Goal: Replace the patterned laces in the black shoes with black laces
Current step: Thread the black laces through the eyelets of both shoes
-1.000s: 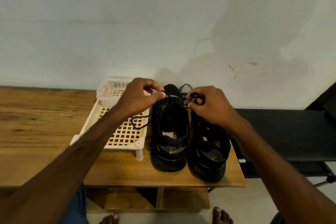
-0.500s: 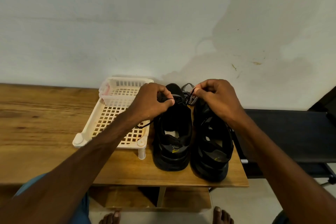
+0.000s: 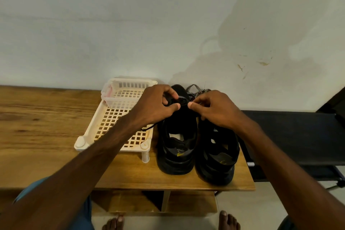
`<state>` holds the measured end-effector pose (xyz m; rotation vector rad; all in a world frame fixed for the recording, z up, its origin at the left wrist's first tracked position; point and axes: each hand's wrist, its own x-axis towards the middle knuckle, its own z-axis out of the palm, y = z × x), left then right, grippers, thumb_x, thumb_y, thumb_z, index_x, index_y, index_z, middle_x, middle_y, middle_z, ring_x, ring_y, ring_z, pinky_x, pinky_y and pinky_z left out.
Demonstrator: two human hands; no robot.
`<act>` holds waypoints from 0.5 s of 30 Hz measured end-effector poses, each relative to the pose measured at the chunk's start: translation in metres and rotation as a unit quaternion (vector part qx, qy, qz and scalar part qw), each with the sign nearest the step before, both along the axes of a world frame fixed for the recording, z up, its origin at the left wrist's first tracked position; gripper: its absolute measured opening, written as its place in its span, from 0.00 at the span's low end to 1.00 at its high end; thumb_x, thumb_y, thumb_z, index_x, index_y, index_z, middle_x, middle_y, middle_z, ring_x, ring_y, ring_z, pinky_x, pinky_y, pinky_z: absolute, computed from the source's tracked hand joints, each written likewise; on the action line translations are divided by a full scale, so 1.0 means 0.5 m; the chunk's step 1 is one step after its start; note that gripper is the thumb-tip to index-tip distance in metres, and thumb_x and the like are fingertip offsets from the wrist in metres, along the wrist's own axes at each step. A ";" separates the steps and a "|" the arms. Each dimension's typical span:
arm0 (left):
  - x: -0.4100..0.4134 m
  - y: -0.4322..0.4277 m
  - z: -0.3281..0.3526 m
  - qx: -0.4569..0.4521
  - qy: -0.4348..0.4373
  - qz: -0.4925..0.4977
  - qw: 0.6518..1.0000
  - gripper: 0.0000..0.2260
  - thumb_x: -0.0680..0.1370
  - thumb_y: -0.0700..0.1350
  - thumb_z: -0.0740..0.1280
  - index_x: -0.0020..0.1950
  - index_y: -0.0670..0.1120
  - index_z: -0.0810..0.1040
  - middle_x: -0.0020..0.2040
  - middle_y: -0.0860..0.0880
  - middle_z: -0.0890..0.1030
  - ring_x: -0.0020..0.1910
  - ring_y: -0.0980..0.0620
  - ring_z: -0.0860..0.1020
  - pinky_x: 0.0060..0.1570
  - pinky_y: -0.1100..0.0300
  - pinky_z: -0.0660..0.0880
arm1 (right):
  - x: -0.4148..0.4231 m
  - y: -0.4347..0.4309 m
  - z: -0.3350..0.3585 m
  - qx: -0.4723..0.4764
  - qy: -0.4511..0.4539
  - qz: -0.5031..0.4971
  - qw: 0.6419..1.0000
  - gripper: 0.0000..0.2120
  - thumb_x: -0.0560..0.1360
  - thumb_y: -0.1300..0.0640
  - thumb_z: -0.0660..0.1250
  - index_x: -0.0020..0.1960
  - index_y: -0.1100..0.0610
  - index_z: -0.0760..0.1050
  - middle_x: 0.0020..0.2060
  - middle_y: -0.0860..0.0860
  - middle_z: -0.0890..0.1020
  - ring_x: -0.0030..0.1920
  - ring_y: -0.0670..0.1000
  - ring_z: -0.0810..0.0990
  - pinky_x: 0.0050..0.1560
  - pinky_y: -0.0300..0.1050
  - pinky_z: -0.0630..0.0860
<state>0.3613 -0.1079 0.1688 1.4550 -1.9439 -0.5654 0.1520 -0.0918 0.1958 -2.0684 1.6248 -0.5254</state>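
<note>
Both arms reach forward over the left shoe. The left hand and right hand, fingers curled, pinch the black lace at its front.

cream plastic lattice rack sits on the wooden table, smaller basket at its far end, black bench off right

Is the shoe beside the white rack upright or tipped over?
Upright: the shoe stands on its sole on the wooden table, opening facing up.
</note>
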 end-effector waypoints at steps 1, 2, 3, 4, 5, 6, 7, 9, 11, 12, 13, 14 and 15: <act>0.003 0.003 0.003 0.005 -0.004 -0.002 1.000 0.10 0.72 0.51 0.78 0.52 0.55 0.83 0.40 0.55 0.82 0.41 0.58 0.81 0.38 0.67 0.70 | -0.001 0.000 0.000 0.004 0.010 0.010 1.000 0.12 0.80 0.47 0.69 0.54 0.53 0.86 0.29 0.42 0.79 0.32 0.37 0.79 0.37 0.34 0.69; 0.006 0.006 0.005 0.012 -0.005 -0.003 1.000 0.11 0.72 0.50 0.78 0.52 0.55 0.83 0.39 0.54 0.83 0.39 0.58 0.82 0.38 0.68 0.72 | -0.003 0.000 0.001 0.005 0.015 0.014 1.000 0.10 0.80 0.48 0.70 0.52 0.53 0.87 0.27 0.41 0.78 0.30 0.36 0.78 0.36 0.33 0.69; 0.008 0.008 0.007 0.020 0.001 -0.004 1.000 0.12 0.72 0.49 0.79 0.52 0.54 0.82 0.38 0.53 0.83 0.38 0.58 0.82 0.37 0.69 0.73 | -0.005 -0.001 0.002 0.005 0.015 0.012 1.000 0.09 0.79 0.49 0.72 0.51 0.52 0.87 0.25 0.41 0.78 0.29 0.35 0.78 0.35 0.32 0.68; 0.009 0.010 0.008 0.030 0.010 -0.005 0.999 0.12 0.72 0.47 0.79 0.52 0.53 0.82 0.37 0.53 0.84 0.36 0.58 0.83 0.36 0.70 0.74 | -0.007 -0.003 0.002 0.006 0.011 0.004 1.000 0.07 0.78 0.49 0.73 0.49 0.52 0.87 0.24 0.41 0.78 0.28 0.35 0.78 0.34 0.30 0.68; 0.008 0.011 0.008 0.037 0.018 -0.006 0.999 0.11 0.72 0.46 0.79 0.52 0.51 0.83 0.37 0.53 0.84 0.34 0.59 0.83 0.35 0.72 0.75 | -0.010 -0.003 0.005 0.006 0.003 -0.006 1.000 0.06 0.77 0.50 0.73 0.47 0.51 0.87 0.24 0.40 0.78 0.28 0.35 0.78 0.32 0.29 0.67; 0.006 0.012 0.008 0.041 0.023 -0.006 0.999 0.11 0.72 0.45 0.79 0.52 0.50 0.83 0.38 0.54 0.85 0.34 0.59 0.83 0.34 0.73 0.75 | -0.014 -0.004 0.006 0.003 -0.006 -0.016 1.000 0.05 0.77 0.51 0.74 0.45 0.51 0.87 0.24 0.40 0.79 0.28 0.36 0.78 0.32 0.27 0.68; 0.004 0.012 0.008 0.044 0.025 -0.006 0.999 0.11 0.72 0.45 0.79 0.52 0.50 0.83 0.40 0.55 0.85 0.34 0.59 0.83 0.34 0.73 0.75 | -0.018 -0.004 0.008 -0.001 -0.015 -0.025 1.000 0.05 0.77 0.52 0.74 0.44 0.52 0.87 0.25 0.41 0.81 0.29 0.37 0.79 0.31 0.27 0.68; 0.002 0.013 0.008 0.051 0.026 -0.005 0.998 0.11 0.72 0.46 0.80 0.51 0.49 0.84 0.42 0.55 0.85 0.34 0.59 0.84 0.35 0.73 0.76 | -0.025 -0.004 0.011 -0.009 -0.026 -0.040 0.999 0.06 0.77 0.54 0.74 0.43 0.53 0.87 0.30 0.44 0.83 0.30 0.39 0.80 0.34 0.29 0.70; 0.002 0.014 0.009 0.058 0.026 -0.005 0.998 0.10 0.71 0.46 0.80 0.50 0.49 0.84 0.41 0.53 0.85 0.34 0.60 0.84 0.36 0.72 0.77 | -0.032 -0.005 0.012 -0.011 -0.046 -0.053 0.997 0.07 0.78 0.55 0.73 0.43 0.53 0.87 0.34 0.47 0.85 0.32 0.42 0.80 0.37 0.36 0.73; 0.002 0.015 0.009 0.059 0.025 -0.004 0.998 0.10 0.71 0.46 0.80 0.49 0.49 0.84 0.40 0.53 0.86 0.34 0.60 0.84 0.37 0.70 0.77 | -0.033 -0.006 0.011 -0.009 -0.068 -0.061 0.996 0.07 0.78 0.55 0.73 0.42 0.53 0.87 0.35 0.49 0.85 0.33 0.43 0.80 0.38 0.38 0.74; 0.001 0.017 0.010 0.060 0.025 -0.002 0.998 0.09 0.71 0.46 0.80 0.48 0.49 0.84 0.39 0.53 0.85 0.34 0.60 0.84 0.38 0.69 0.78 | -0.034 -0.007 0.011 -0.005 -0.094 -0.070 0.993 0.08 0.78 0.56 0.73 0.42 0.52 0.86 0.35 0.51 0.86 0.34 0.45 0.80 0.38 0.41 0.76; 0.001 0.019 0.011 0.059 0.026 0.000 0.998 0.09 0.71 0.46 0.81 0.47 0.48 0.85 0.37 0.54 0.85 0.34 0.59 0.84 0.39 0.67 0.79 | -0.034 -0.007 0.010 0.000 -0.121 -0.078 0.990 0.08 0.78 0.56 0.73 0.41 0.52 0.86 0.35 0.52 0.86 0.35 0.47 0.81 0.38 0.44 0.78; 0.000 0.021 0.011 0.056 0.024 0.004 0.998 0.08 0.71 0.47 0.81 0.46 0.48 0.85 0.35 0.54 0.84 0.34 0.60 0.84 0.40 0.66 0.80 | -0.034 -0.007 0.011 0.005 -0.142 -0.085 0.986 0.08 0.78 0.56 0.73 0.41 0.53 0.86 0.36 0.53 0.86 0.35 0.49 0.81 0.39 0.45 0.80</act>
